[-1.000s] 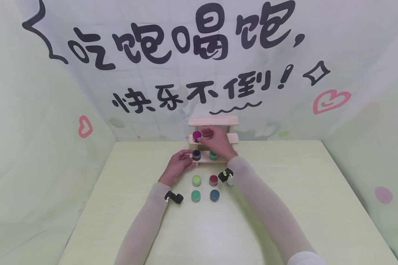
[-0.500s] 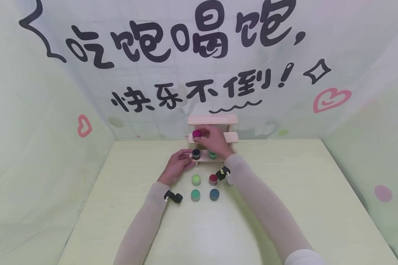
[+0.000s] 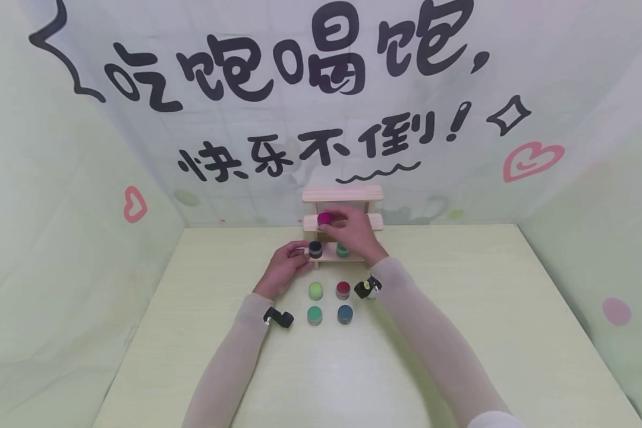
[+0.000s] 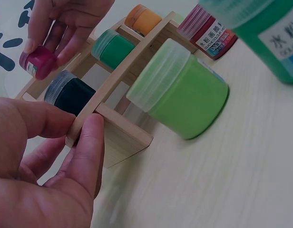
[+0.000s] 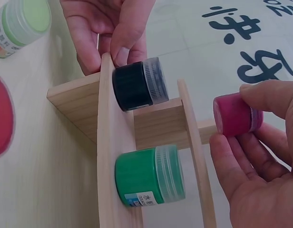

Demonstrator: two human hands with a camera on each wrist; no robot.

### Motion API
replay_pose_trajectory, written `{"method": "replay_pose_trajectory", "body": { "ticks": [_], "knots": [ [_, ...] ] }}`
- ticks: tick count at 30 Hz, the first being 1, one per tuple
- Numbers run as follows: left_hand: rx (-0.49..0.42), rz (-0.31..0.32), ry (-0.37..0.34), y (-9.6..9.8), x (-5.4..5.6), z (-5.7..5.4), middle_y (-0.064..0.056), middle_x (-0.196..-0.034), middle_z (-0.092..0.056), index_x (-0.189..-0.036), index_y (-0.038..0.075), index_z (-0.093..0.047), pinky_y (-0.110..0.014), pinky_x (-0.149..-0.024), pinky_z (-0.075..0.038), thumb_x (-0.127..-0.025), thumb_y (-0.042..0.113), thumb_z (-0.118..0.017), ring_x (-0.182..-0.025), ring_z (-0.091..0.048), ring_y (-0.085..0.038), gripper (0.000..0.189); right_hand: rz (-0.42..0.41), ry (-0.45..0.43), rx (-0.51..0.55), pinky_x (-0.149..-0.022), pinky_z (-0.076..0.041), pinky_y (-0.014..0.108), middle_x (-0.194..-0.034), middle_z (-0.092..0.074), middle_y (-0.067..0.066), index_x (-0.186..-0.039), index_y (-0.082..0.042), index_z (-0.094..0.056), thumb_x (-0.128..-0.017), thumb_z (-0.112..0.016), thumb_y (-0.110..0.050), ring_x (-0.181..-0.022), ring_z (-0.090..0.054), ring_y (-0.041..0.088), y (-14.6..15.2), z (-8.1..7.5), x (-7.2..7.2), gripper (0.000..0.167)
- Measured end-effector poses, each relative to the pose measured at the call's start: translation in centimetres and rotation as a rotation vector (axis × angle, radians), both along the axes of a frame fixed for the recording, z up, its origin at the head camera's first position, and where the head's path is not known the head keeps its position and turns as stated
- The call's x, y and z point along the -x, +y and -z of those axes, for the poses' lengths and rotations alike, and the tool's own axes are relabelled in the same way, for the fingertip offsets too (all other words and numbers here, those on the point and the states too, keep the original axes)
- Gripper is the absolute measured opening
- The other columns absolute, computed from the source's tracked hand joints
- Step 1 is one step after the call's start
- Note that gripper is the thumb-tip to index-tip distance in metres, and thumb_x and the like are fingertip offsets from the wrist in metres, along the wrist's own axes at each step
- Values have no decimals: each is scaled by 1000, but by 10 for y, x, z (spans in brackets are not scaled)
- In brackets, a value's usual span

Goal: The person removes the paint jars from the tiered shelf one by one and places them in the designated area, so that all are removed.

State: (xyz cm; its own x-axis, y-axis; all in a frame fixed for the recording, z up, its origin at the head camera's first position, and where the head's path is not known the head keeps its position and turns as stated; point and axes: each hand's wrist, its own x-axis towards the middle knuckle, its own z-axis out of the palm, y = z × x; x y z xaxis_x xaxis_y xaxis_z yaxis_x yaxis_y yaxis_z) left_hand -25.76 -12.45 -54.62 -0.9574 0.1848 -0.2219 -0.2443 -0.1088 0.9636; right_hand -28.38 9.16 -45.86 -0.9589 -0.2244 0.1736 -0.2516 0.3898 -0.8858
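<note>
My right hand (image 3: 351,229) pinches a magenta paint jar (image 5: 232,115) between thumb and fingers, just over the middle step of a three-step wooden rack (image 3: 343,194). In the right wrist view a gap shows between the jar and that step's edge. My left hand (image 3: 282,268) pinches the left end of the rack's lowest step (image 4: 115,78). On this step stand a black-looking paint jar (image 5: 133,85) close to my left fingertips, a green paint jar (image 5: 146,176), and an orange paint jar (image 4: 141,20), which my right arm hides in the head view.
In front of the rack, more paint jars stand on the table (image 3: 460,309): light green (image 3: 315,290), dark red (image 3: 343,290), teal green (image 3: 314,315) and blue (image 3: 345,314). A printed cloth (image 3: 278,202) hangs right behind the rack.
My right hand has shifted slightly to the right along the middle step, with the magenta paint jar still in its fingers. The left hand has kept its grip on the rack.
</note>
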Motion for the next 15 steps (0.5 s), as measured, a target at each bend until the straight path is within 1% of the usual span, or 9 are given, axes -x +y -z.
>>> {"method": "replay_pose_trajectory", "body": {
  "ticks": [5, 11, 15],
  "knots": [
    [4, 10, 12, -1, 1, 0, -15, -120, -70, -141, 5, -63, -31, -100, -65, -99, -4, -63, -102, -73, -15, 42, 12, -21, 10, -104, -64, 38, -128, -70, 8, -138, -6, -67, -92, -83, -19, -119, -69, 27, 4, -2, -8, 51],
    [11, 11, 12, -2, 1, 1, -13, -117, -68, -140, 5, -64, -32, -100, -65, -99, -4, -64, -101, -72, -15, 42, 47, -47, 3, -104, -64, 37, -131, -70, 7, -135, -12, -69, -92, -83, -20, -121, -70, 26, 10, -2, -17, 46],
    [28, 14, 14, -1, 1, 2, -13, -117, -67, -140, 6, -64, -32, -101, -65, -99, -3, -64, -101, -72, -15, 42, 61, -35, 10, -103, -65, 36, -130, -72, 10, -133, -11, -70, -91, -83, -19, -120, -71, 28, 14, 0, -22, 45]
  ]
}}
